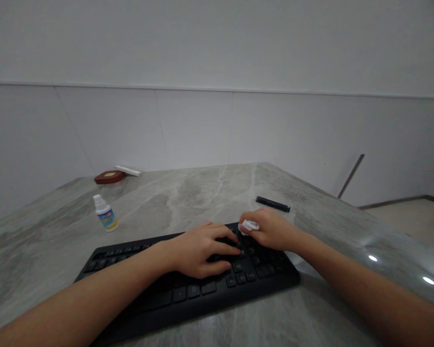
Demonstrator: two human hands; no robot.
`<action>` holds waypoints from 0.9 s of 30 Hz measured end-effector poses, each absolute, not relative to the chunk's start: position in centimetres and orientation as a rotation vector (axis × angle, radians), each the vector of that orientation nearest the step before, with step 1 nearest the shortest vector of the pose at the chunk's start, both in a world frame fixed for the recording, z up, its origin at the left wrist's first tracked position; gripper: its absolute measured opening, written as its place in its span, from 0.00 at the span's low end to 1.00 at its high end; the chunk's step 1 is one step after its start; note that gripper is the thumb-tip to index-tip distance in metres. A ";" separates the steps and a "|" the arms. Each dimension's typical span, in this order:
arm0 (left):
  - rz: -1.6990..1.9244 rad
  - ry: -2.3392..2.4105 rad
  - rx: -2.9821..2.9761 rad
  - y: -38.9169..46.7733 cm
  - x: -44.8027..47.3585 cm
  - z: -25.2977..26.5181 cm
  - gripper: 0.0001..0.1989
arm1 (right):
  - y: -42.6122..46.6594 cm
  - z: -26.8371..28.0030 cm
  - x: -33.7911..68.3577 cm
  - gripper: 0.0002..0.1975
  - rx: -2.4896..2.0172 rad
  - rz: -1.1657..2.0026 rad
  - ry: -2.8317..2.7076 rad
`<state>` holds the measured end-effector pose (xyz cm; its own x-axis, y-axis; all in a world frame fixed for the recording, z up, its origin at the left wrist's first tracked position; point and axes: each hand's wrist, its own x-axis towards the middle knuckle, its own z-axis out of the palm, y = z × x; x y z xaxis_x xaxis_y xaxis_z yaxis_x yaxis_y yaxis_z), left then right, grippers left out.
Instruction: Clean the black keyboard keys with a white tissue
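A black keyboard (pixel 198 294) lies at a slant on the grey marbled table in front of me. My left hand (pixel 204 250) rests on its keys right of the middle, fingers apart and holding nothing. My right hand (pixel 269 227) is closed around a crumpled white tissue (pixel 249 225), which touches the keyboard's far right part. Both forearms come in from below, and the left one covers much of the keyboard's left half.
A small white bottle (pixel 106 216) with a blue and yellow label stands to the left. Beyond my right hand lies a black pen (pixel 273 204). A reddish-brown box (pixel 109 177) and a white flat strip (pixel 128 170) sit at the far left edge, by the white wall (pixel 195 127).
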<state>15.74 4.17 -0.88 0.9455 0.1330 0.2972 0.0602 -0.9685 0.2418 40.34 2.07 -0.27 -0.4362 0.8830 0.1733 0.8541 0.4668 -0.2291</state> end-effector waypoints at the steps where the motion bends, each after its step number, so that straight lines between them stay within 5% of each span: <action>1: 0.461 0.144 2.871 4.2 15.7 -0.9 0.16 | 2.2 -0.3 40.3 0.10 -1.499 0.147 -2.440; 27: 0.467 0.143 2.855 4.2 15.7 -1.0 0.16 | 2.8 -1.1 40.0 0.10 -1.447 0.110 -2.449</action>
<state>15.72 4.21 -1.00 0.9439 0.1350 0.3013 0.0566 -0.9652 0.2552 39.99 2.84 -1.11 -0.4511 0.8669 0.2120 0.8444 0.4915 -0.2130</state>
